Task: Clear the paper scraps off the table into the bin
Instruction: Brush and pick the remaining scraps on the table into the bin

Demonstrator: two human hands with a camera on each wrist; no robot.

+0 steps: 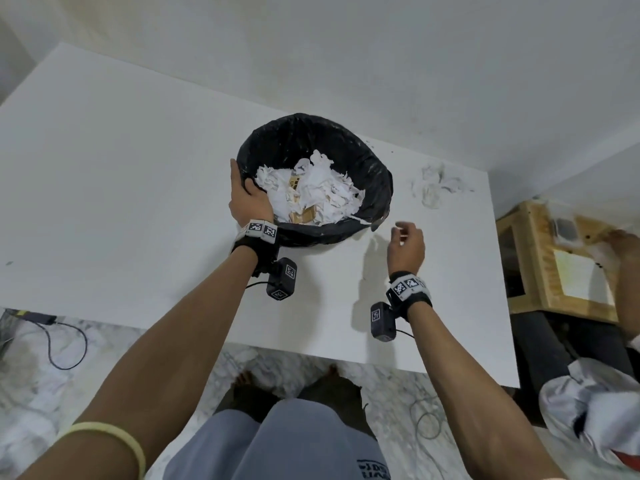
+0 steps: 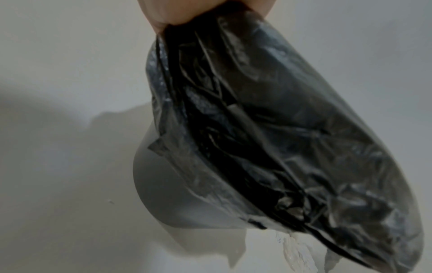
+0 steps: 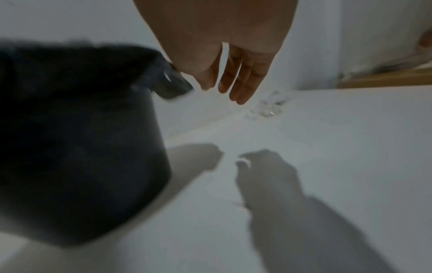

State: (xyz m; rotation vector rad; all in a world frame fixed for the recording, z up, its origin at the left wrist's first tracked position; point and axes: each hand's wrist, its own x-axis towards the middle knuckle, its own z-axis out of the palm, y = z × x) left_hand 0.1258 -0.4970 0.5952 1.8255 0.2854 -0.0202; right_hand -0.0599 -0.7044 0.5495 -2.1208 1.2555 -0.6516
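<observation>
The left hand [image 1: 250,199] gripped the near-left rim of the bin [image 1: 377,188], fingers curled over the black liner [image 2: 280,129] at the edge; in the left wrist view the bin hung tilted with its grey base clear of the white surface [image 1: 104,202]; the bin sat heaped with torn white paper scraps [image 1: 311,192] and a few brown pieces. The right hand [image 1: 406,244] hovered just right of the bin's near rim, above the surface, fingers loosely extended and holding nothing in the right wrist view; the head view showed a small pale blur at its fingertips, too smeared to identify. A few crumpled white scraps [image 1: 434,183] lay on the surface near the far right corner, apart from the bin; one tiny scrap [image 3: 244,162] lay on the surface within the hand's shadow. A wooden cabinet [image 1: 554,265] stood to the right of the surface; cables [image 1: 62,344] trailed over the marble floor [image 1: 398,386].
</observation>
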